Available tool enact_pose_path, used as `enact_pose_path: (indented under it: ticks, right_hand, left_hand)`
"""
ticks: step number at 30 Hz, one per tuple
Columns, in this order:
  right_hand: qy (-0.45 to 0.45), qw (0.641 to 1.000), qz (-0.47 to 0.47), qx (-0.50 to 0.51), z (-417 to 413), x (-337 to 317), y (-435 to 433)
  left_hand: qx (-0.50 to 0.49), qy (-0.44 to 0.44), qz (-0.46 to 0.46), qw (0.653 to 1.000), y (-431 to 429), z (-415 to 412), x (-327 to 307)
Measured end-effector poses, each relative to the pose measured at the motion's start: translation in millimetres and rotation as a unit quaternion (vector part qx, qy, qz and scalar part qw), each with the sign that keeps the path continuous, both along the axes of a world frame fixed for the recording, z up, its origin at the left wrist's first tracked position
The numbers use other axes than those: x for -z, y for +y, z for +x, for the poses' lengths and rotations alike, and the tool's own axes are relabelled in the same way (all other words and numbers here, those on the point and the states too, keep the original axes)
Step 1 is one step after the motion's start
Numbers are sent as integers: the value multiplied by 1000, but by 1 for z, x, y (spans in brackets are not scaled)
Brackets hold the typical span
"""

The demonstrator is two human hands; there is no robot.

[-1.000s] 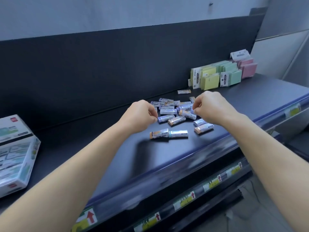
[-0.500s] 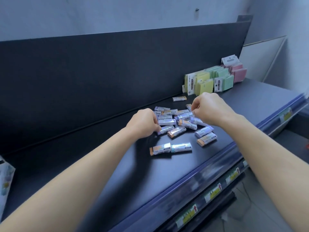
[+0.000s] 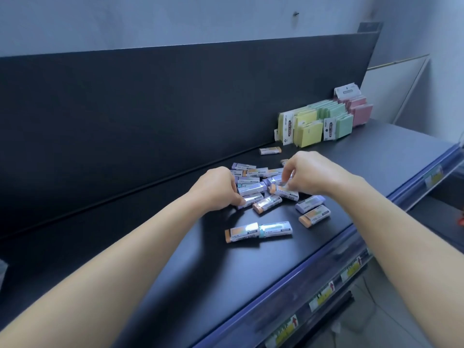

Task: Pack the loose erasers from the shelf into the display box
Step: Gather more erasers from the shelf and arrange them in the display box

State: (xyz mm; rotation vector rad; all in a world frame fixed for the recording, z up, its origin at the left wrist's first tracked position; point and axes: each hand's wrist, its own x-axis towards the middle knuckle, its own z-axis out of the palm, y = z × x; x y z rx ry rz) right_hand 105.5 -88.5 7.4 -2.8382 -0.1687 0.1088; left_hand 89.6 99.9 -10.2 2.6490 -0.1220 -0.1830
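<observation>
Several loose erasers (image 3: 253, 183) in white, lilac and orange sleeves lie in a heap on the dark shelf (image 3: 175, 259). My left hand (image 3: 216, 189) sits at the heap's left side, its curled fingertips gripping an eraser (image 3: 251, 199). My right hand (image 3: 311, 173) reaches in from the right and pinches another eraser (image 3: 287, 192) at the heap's near right. Two erasers (image 3: 258, 232) lie end to end nearer me, and two more (image 3: 312, 209) lie to the right. One eraser (image 3: 270, 150) lies alone by the back panel. Only a grey sliver, possibly the display box (image 3: 2, 271), shows at the left edge.
Packs of yellow, green and pink sticky notes (image 3: 324, 121) stand at the back right against the black back panel (image 3: 150, 121). The shelf's blue front edge (image 3: 288, 275) carries price labels. A lower shelf sits below it.
The view swung right, sliding the display box out at the left. Both hands dropped lower onto the heap, and their fingers closed on erasers.
</observation>
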Motion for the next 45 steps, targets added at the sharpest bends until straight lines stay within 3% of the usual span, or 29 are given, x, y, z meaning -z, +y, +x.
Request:
enact_pose_path:
  ticks: [5,11,19,26,36,45]
  right_hand:
    - [39,998,-37,-43,4,1,1]
    - [47,992,-54,-99,13,3,-2]
    - [43,983,-60,-165,19,7,-10]
    - [26,979,-8,-203,24,-1,-22]
    - [-6,969,81,-234,38,-4,-40]
    - [-26,952,117,-282,39,-5,-15]
  left_hand:
    - [-9,-38,4,999,-9,-2,-5]
    - [10,-6,5,1000,-30,-8,-5]
    - [-92,-35,24,995,-38,-6,-4]
    - [-88,-8,9,996,-57,-13,1]
    - [-101,-11,61,993,-81,-15,6]
    - [-184,-30,-21,982,-52,-40,-20]
